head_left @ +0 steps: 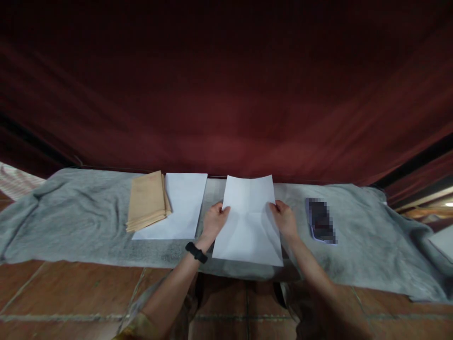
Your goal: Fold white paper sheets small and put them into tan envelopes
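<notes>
A white sheet of paper with faint crease lines is held by its two long sides in front of me. My left hand pinches its left edge, the thumb on top. On the opposite edge, my right hand grips the sheet the same way. To the left, white paper lies flat on the grey cloth. A stack of brown envelopes rests partly over that paper. A dark band is around my left wrist.
Grey cloth covers the low surface. A phone with a purple edge lies right of my right hand, its screen blurred out. Dark red fabric hangs behind. Terracotta tiles form the floor. Something white shows at the far right.
</notes>
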{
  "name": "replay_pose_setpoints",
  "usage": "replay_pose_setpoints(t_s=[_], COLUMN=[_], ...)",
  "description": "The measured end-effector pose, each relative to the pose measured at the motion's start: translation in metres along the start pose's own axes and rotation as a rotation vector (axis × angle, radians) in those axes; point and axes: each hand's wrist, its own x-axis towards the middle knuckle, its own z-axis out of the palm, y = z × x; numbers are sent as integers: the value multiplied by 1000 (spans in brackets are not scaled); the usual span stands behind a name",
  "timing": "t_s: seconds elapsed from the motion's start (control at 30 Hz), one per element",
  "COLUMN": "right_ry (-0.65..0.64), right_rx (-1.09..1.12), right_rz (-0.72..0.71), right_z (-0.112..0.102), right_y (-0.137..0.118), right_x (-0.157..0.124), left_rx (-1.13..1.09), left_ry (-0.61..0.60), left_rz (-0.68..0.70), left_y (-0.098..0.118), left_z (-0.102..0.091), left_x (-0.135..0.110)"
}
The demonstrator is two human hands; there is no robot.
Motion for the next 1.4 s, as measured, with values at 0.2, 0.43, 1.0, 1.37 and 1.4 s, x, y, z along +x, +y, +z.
replay_pose_setpoints(t_s=[0.2,0.43,1.0,1.37,1.4], right_ry=[-109,-53,-122,98,106], right_rx=[-362,-406,-362,-407,-430], right_rz=[44,-9,-385,-329,-329], right_z=[18,22,84,69,69], right_y=[-2,3,-21,15,16], right_x=[-5,-2,-43,-35,-35], left_rx=[439,553,553,575,593], left_ry=[-88,-156,-86,66,74], left_rz=[-70,-80,468,303,292], left_y=[8,8,-9,-29,-28], left_z=[-3,-3,58,44,42], left_x=[-8,-4,-21,-15,-16])
